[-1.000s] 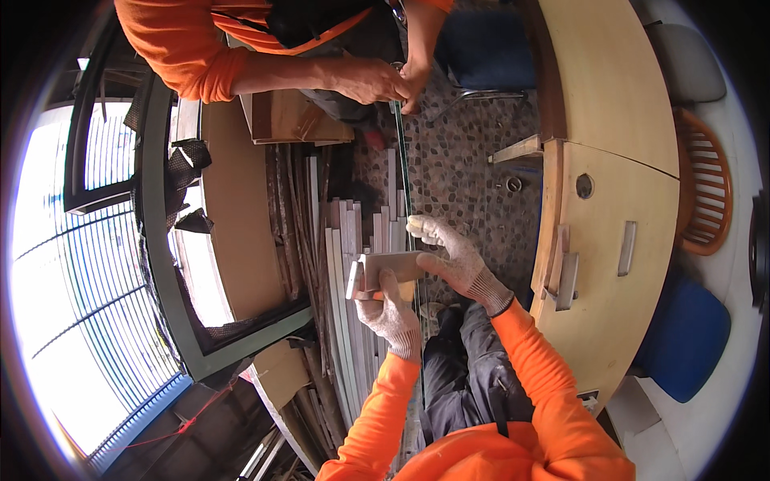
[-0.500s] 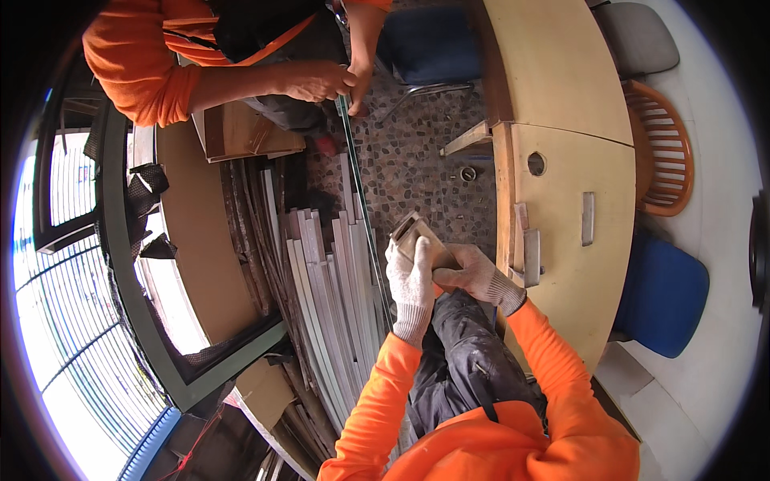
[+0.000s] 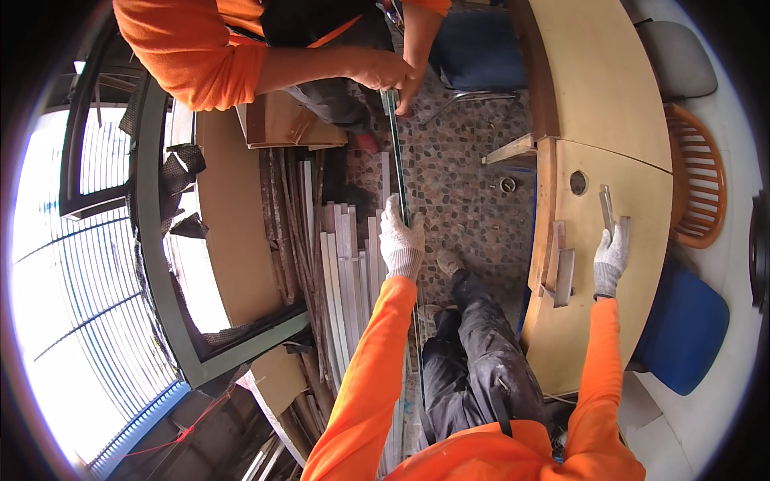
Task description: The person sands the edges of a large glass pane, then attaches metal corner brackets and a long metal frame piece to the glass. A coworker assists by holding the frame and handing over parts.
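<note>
My left hand (image 3: 401,239), in a pale knit glove, is closed over the upper edge of a long glass pane (image 3: 395,152) standing on edge. My right hand (image 3: 612,260), gloved the same way, is over the pale wooden tabletop, its fingers on a short metal channel piece (image 3: 606,207). A second short metal piece (image 3: 625,227) lies right beside those fingers. At the far end of the pane, a co-worker in orange sleeves has both bare hands (image 3: 393,76) at its edge.
Metal and wood pieces (image 3: 564,276) sit at the tabletop's (image 3: 609,88) left edge. Long metal profiles (image 3: 346,248) stand bundled left of the pane. A green window frame (image 3: 152,240) is farther left. Chairs (image 3: 682,321) line the right side. A small round object (image 3: 508,184) lies on the floor.
Both hands were together on the metal channel piece; they have parted. My left hand has gone to the glass edge, and my right has carried the piece rightward to the tabletop. The view has shifted.
</note>
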Motion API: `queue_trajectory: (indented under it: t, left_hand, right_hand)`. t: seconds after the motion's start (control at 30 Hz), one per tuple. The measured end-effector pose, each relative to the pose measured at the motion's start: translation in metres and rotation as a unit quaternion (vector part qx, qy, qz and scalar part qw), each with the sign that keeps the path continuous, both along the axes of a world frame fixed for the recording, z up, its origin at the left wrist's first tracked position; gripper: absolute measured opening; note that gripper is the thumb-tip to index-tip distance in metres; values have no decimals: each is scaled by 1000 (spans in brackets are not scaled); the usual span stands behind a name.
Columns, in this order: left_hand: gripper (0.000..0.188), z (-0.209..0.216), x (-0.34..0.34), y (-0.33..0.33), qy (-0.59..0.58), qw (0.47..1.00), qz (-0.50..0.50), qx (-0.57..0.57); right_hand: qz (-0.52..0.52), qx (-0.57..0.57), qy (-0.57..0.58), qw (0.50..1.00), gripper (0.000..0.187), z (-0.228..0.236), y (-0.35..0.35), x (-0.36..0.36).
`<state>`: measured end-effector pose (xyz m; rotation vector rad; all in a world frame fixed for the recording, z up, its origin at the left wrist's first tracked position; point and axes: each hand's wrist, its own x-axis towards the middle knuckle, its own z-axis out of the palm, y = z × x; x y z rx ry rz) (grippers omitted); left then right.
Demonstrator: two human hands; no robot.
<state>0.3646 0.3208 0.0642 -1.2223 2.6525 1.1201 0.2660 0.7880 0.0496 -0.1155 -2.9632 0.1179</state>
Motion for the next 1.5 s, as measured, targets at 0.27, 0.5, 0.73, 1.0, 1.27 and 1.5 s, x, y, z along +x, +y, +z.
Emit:
queue_trajectory:
  t: [0.27, 0.5, 0.73, 1.0, 1.27, 1.5]
  left_hand:
    - [48, -3, 0, 4, 16, 1000, 25, -9]
    - [48, -4, -2, 6, 10, 1000, 15, -4]
    - [47, 4, -6, 13, 3, 1000, 13, 5]
    - [47, -1, -4, 17, 20, 1000, 19, -9]
    - [46, 9, -14, 23, 8, 999, -6, 38]
    - [50, -8, -9, 22, 18, 999, -29, 13]
  right_hand:
    - [38, 102, -1, 994, 40, -20, 5, 5]
    - [30, 83, -28, 996, 50, -26, 3, 8]
    - [12, 54, -30, 998, 55, -4, -6, 5]
    - [114, -469, 8, 876, 40, 21, -184, -34]
    - [58, -693, -341, 632, 52, -67, -372, -130]
    - [-76, -798, -357, 479, 46, -110, -453, -179]
